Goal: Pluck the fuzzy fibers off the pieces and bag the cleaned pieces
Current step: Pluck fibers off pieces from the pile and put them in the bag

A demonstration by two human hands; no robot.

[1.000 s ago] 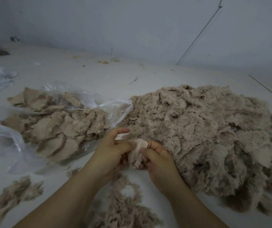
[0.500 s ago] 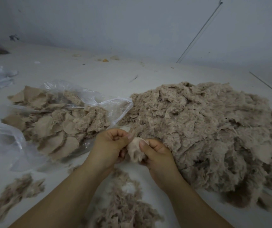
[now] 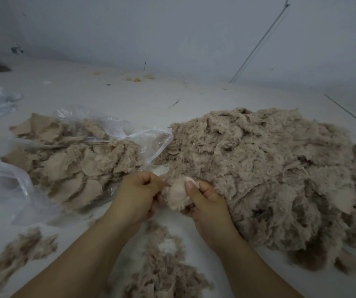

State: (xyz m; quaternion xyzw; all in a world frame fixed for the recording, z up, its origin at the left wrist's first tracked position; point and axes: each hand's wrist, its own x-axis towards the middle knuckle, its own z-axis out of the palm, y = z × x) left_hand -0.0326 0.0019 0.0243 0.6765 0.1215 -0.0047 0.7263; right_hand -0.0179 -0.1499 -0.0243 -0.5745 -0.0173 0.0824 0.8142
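My right hand pinches one pale piece near me; my left hand seems to pinch its fuzzy edge. Pulling too hard could tear it. One clear bag lies left, one uncleaned heap right, two fluff piles nearest.

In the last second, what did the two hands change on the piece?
The left hand went from thumb raised over the piece to curled fingers pinching at its left edge. The right hand kept its grip, and the piece turned its smooth side up. The bag, the big pile and the plucked fluff stayed.
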